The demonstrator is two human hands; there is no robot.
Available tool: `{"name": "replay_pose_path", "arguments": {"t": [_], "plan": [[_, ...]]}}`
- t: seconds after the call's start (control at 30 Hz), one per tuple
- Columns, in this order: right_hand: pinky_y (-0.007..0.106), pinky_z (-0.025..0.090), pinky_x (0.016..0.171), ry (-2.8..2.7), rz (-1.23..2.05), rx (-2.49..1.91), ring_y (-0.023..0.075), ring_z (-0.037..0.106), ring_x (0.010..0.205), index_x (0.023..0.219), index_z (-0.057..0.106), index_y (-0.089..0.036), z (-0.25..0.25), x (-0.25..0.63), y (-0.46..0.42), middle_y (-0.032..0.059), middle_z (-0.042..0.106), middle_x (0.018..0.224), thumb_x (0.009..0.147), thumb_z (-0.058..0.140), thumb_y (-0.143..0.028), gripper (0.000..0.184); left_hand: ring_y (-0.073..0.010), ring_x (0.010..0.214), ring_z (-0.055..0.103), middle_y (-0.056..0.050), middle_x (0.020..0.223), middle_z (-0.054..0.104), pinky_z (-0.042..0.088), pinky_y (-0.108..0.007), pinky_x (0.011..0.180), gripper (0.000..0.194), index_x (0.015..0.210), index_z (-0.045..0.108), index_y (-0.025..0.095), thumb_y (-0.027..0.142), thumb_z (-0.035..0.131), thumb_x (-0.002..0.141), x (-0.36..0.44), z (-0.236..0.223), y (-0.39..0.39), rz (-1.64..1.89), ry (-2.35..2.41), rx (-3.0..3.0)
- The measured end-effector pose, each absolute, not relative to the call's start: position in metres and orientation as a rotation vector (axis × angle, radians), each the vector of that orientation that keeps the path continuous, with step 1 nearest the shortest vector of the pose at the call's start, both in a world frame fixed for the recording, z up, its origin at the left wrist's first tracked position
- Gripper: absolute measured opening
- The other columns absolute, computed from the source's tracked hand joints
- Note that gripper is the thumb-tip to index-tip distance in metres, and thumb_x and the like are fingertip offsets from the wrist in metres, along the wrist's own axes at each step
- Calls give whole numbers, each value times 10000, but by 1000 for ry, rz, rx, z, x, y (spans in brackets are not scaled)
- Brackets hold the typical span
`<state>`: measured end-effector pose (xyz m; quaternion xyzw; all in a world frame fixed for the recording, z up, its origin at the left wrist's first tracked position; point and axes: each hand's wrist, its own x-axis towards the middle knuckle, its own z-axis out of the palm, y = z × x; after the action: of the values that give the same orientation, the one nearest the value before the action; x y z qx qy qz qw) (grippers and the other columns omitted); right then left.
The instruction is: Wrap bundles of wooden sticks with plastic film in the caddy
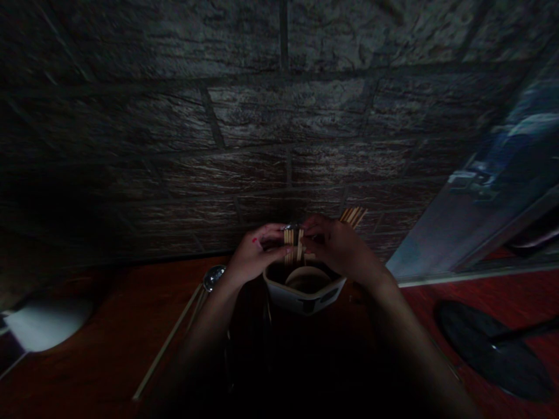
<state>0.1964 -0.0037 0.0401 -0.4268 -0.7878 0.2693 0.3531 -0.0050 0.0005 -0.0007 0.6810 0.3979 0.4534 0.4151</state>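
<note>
Both hands meet at a pale box (279, 292) with dark marks on its front, and a round cup (309, 278) sits inside it. Thin wooden chopsticks (289, 240) stand upright at the back of the box. My left hand (257, 253) pinches some of them between thumb and fingers. Closed around chopsticks beside it is my right hand (338, 244). More chopstick ends (354, 216) poke out past its knuckles, and its palm hides how they are held. Something shiny and silver (293, 226), too dark to name, shows between the fingertips.
A textured brick wall (288, 116) rises right behind the box. Left on the reddish wooden table (113, 326) lie a shiny metal ladle (213, 277) and a long pale stick (168, 343). A white object (50, 323) stands far left. Rightward are a metal door frame (437, 233) and a round black base (493, 349).
</note>
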Motion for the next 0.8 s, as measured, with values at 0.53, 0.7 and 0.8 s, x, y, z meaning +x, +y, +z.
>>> {"name": "replay_pose_path", "arguments": {"t": [0.53,0.7,0.8], "plan": [[258,505,610,-2042,756,-1123,164,703,686,905,655,-189,36,197,2,36,734,811,903,520,-257,151,-219,980,695,-78,1023,742,522,-397,925,408,1124,617,162,263,750,752,-1,1,-1,1175,1047,1680],[274,526,625,-2004,788,-1121,149,696,650,908,662,-193,35,197,2,34,736,832,891,537,-233,132,-219,962,703,-77,1017,743,527,-410,914,409,1130,613,173,273,746,756,-2,-1,0,1172,1043,1686],[287,535,637,-1989,807,-1111,149,698,655,922,659,-197,34,196,3,29,740,833,894,536,-237,132,-218,964,703,-75,1021,741,531,-412,910,407,1127,615,179,278,747,756,-2,-3,0,1180,1040,1687]]}}
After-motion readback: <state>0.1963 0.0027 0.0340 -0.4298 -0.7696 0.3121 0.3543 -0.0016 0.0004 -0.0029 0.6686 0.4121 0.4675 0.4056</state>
